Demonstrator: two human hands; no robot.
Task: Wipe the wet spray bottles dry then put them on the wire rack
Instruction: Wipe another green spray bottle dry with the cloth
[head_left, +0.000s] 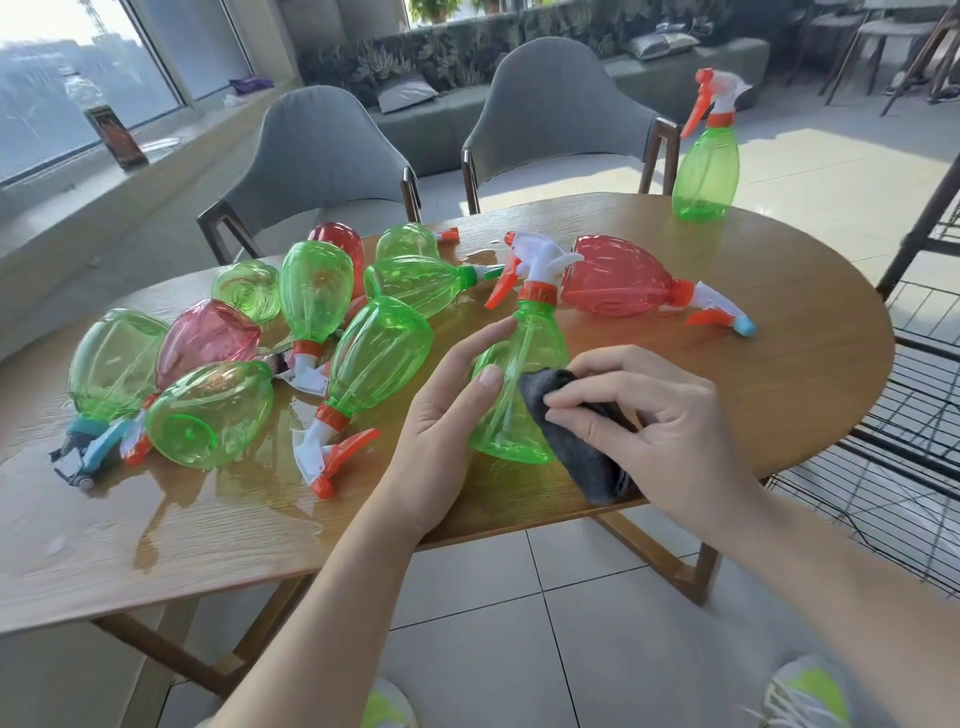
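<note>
My left hand (447, 421) holds a green spray bottle (519, 374) upright near the table's front edge, thumb on its front and fingers round its left side. My right hand (639, 415) pinches a dark grey cloth (576, 441) against the bottle's right side. Several wet green and red bottles (374, 348) lie in a heap on the left of the wooden table (779, 364). A red bottle (623, 283) lies behind the held one. One green bottle (706, 166) stands upright at the table's far right edge. The black wire rack (914, 395) stands right of the table.
Puddles of water (249, 493) shine on the table's left and front. Two grey chairs (322, 161) stand behind the table. A tiled floor and my shoes show below the table edge.
</note>
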